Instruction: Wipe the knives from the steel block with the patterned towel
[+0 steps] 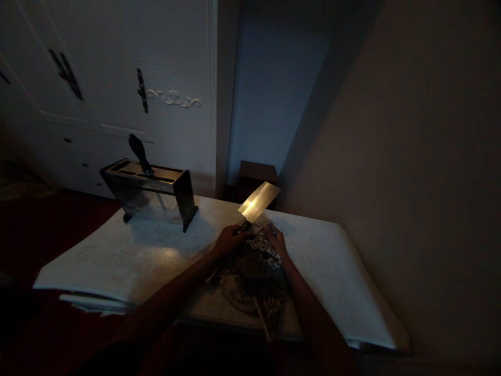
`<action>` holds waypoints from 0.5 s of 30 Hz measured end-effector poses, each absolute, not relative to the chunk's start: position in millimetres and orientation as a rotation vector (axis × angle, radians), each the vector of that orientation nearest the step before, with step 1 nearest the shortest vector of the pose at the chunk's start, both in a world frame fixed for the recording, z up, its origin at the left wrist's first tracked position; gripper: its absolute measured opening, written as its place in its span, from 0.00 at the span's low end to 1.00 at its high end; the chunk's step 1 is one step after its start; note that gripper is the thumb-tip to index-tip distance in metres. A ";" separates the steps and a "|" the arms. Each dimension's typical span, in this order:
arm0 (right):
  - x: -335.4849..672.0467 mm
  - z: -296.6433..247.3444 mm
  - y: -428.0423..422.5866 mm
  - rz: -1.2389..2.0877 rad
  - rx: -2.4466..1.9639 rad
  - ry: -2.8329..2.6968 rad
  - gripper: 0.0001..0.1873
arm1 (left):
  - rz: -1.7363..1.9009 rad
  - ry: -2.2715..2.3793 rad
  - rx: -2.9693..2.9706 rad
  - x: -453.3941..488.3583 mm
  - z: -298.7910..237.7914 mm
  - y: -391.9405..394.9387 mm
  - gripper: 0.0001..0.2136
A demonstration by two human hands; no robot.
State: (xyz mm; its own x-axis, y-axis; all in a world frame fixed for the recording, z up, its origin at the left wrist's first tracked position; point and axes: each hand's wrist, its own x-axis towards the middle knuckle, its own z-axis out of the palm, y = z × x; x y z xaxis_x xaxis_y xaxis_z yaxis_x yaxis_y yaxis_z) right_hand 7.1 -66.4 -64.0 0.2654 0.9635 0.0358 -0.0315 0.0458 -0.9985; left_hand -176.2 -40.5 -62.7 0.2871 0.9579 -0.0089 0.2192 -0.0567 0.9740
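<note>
A cleaver point(259, 202) with a broad shiny blade points up and to the right over the far edge of the table. My left hand point(229, 240) is closed around its dark handle. My right hand point(276, 240) grips a patterned cloth point(263, 244) just below the blade, fingers bunched in the fabric. The rest of the cloth hangs down toward me in folds over the table's near side. Dim light hides the finer detail of the fingers.
A knife block point(182, 176) with clear sides stands at the left on the white-covered table point(313, 261), one black-handled knife point(138, 151) upright in it. Behind are a white wardrobe point(176, 52) and a dark box point(258, 171). A wall point(410, 156) rises at the right.
</note>
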 end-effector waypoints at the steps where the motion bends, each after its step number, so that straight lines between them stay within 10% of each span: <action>1: 7.8 -63.9 -66.1 0.995 -1.265 -1.005 0.28 | 0.902 1.144 1.523 -176.4 -63.3 -40.4 0.23; 15: 12.4 -57.6 -67.3 0.956 -1.280 -1.017 0.24 | 1.013 1.267 1.530 -180.7 -62.5 -37.9 0.23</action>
